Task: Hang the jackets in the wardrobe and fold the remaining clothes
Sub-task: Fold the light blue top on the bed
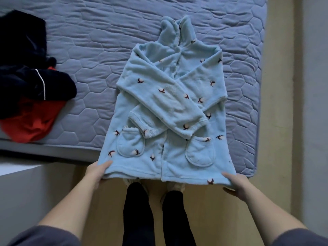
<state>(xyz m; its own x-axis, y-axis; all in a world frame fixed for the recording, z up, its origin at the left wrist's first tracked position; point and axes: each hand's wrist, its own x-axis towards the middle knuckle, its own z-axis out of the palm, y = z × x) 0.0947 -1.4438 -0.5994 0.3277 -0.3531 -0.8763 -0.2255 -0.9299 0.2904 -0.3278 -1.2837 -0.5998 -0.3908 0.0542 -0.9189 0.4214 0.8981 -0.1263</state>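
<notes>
Noted: the blue robe [170,96] lies front up on the bed [88,50], sleeves crossed over its chest, hem reaching past the mattress edge. I see the left hand [98,172] pinching the left hem corner, thumb on top, fingers tucked underneath. The right hand [236,183] grips the right corner likewise. A pile of dark and red clothes [26,82] sits well apart, at the bed's left.

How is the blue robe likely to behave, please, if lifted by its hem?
Probably floppy: the robe drapes off the bed edge between the left hand and right hand. Its fleece looks thick, so likely grippy, not slippery. The crossed sleeves may slip apart.
</notes>
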